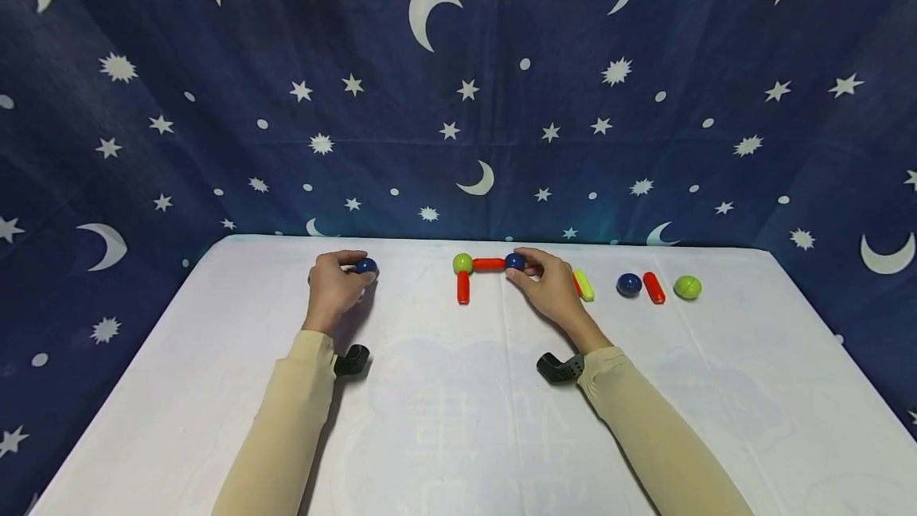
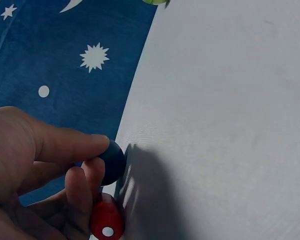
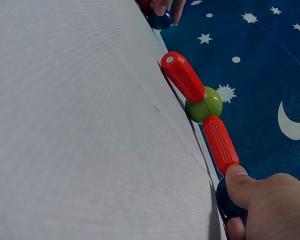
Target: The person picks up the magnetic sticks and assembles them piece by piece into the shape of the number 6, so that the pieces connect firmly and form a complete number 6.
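Observation:
On the left side of the table, my left hand [image 1: 338,285] pinches a dark blue ball [image 1: 366,266] between thumb and fingers. Against that ball, a red rod [image 2: 107,217] with a pale dot on its end shows in the left wrist view; whether they are joined I cannot tell. My right hand [image 1: 548,283] pinches another blue ball [image 1: 514,261]. This ball meets one end of a red rod [image 1: 489,264], whose other end meets a green ball [image 1: 462,263]. A second red rod [image 1: 463,288] extends from the green ball toward the front.
Right of my right hand lie a yellow-green rod [image 1: 583,285] with a partly hidden red piece [image 1: 576,283], a blue ball [image 1: 629,285], a red rod [image 1: 653,287] and a green ball [image 1: 688,287]. Behind the white table [image 1: 458,420] hangs a starry blue cloth [image 1: 387,102].

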Motion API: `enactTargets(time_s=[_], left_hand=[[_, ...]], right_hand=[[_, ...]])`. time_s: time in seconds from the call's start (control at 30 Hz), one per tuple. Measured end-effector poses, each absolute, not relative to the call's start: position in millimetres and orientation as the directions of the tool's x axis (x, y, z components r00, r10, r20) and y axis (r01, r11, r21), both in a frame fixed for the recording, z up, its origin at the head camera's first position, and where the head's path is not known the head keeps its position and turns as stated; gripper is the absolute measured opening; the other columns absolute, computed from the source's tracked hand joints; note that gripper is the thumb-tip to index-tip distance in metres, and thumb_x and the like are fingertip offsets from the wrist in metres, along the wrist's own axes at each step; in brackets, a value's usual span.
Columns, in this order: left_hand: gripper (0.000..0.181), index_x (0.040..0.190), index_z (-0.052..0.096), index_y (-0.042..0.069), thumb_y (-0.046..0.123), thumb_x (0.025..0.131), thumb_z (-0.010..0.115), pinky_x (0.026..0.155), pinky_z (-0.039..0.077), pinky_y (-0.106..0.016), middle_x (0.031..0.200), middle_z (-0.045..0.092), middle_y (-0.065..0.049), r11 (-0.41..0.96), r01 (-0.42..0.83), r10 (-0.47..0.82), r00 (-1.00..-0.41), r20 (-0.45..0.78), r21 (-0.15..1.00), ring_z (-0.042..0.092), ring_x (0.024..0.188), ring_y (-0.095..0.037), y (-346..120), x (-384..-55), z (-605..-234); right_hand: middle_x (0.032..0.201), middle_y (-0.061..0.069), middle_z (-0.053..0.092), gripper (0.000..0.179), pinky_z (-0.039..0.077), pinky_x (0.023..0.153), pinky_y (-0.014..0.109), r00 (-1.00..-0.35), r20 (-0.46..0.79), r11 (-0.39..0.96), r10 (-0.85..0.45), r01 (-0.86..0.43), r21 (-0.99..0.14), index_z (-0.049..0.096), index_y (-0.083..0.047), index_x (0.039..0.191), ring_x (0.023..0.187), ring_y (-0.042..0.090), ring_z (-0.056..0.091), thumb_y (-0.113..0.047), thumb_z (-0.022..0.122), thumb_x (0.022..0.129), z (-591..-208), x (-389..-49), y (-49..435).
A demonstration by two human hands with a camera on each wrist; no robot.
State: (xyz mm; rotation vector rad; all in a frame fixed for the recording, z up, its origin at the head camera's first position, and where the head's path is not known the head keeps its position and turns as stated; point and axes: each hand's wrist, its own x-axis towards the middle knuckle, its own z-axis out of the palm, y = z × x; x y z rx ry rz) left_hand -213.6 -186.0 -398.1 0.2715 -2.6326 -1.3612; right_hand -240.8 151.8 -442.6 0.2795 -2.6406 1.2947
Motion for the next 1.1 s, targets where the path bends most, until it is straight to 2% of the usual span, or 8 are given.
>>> enactTargets(time_s=[0.1,0.2,0.37,0.5,0.6,0.73,1.1], left_hand=[[0.039,0.128,0.069,0.001,0.005,0.089,0.074,0.070,0.052,-0.031,0.123,0.068,-0.023,0.577,-0.070,-0.226,-0.971,0.076,0.814,0.071,0.088,-0.031,-184.0,-213.5,-396.3],[0.040,0.128,0.069,0.001,0.006,0.089,0.075,0.069,0.051,-0.028,0.125,0.068,-0.021,0.554,-0.038,-0.183,-0.980,0.077,0.832,0.070,0.093,-0.030,-181.6,-213.9,-394.3],[0.042,0.127,0.068,-0.002,0.004,0.086,0.078,0.063,0.052,-0.024,0.123,0.069,-0.021,0.436,0.016,-0.044,-0.998,0.040,0.900,0.070,0.082,-0.018,-170.7,-214.9,-393.8],[0.042,0.124,0.070,-0.002,0.002,0.084,0.081,0.063,0.054,-0.029,0.113,0.072,-0.020,0.366,0.024,0.064,-0.998,0.001,0.930,0.071,0.075,-0.019,-158.3,-214.0,-394.3],[0.039,0.119,0.074,0.001,0.003,0.082,0.083,0.062,0.050,-0.029,0.102,0.075,-0.016,0.370,0.019,0.131,-0.991,-0.032,0.929,0.069,0.075,-0.025,-151.1,-213.5,-395.5],[0.037,0.116,0.076,0.005,0.005,0.081,0.084,0.063,0.045,-0.027,0.092,0.074,-0.010,0.386,0.029,0.225,-0.972,-0.063,0.922,0.062,0.074,-0.020,-144.1,-211.2,-397.7],[0.035,0.111,0.077,0.005,0.000,0.077,0.086,0.073,0.049,-0.030,0.093,0.070,-0.008,0.389,0.098,0.404,-0.912,-0.074,0.916,0.060,0.079,-0.021,-133.9,-210.4,-406.0]], right_hand=[[0.110,0.016,0.069,0.044,0.053,0.089,0.041,-0.961,0.260,0.592,-0.093,-0.263,-0.762,0.065,-0.003,0.133,0.096,0.027,0.063,-0.017,0.077,0.093,-442.5,-240.9,152.6],[0.109,0.016,0.069,0.044,0.052,0.088,0.041,-0.960,0.265,0.590,-0.096,-0.269,-0.761,0.065,-0.004,0.133,0.096,0.027,0.062,-0.017,0.077,0.093,-442.5,-241.3,153.0],[0.109,0.016,0.069,0.044,0.052,0.089,0.041,-0.960,0.262,0.592,-0.095,-0.266,-0.760,0.065,-0.003,0.133,0.097,0.027,0.062,-0.017,0.076,0.093,-442.0,-241.3,153.1],[0.110,0.016,0.069,0.044,0.052,0.089,0.041,-0.962,0.256,0.594,-0.091,-0.259,-0.762,0.065,-0.003,0.133,0.097,0.028,0.063,-0.017,0.077,0.093,-442.2,-241.5,153.2],[0.109,0.017,0.069,0.044,0.052,0.089,0.041,-0.964,0.253,0.596,-0.088,-0.254,-0.761,0.065,-0.004,0.133,0.096,0.028,0.062,-0.017,0.077,0.093,-442.4,-241.6,153.3],[0.109,0.016,0.069,0.044,0.052,0.089,0.041,-0.965,0.249,0.596,-0.086,-0.251,-0.763,0.065,-0.004,0.133,0.096,0.028,0.062,-0.018,0.077,0.093,-442.9,-241.8,153.2],[0.108,0.017,0.069,0.044,0.053,0.088,0.040,-0.963,0.256,0.589,-0.088,-0.257,-0.766,0.065,-0.003,0.133,0.095,0.027,0.063,-0.016,0.076,0.093,-443.7,-242.4,152.9]])
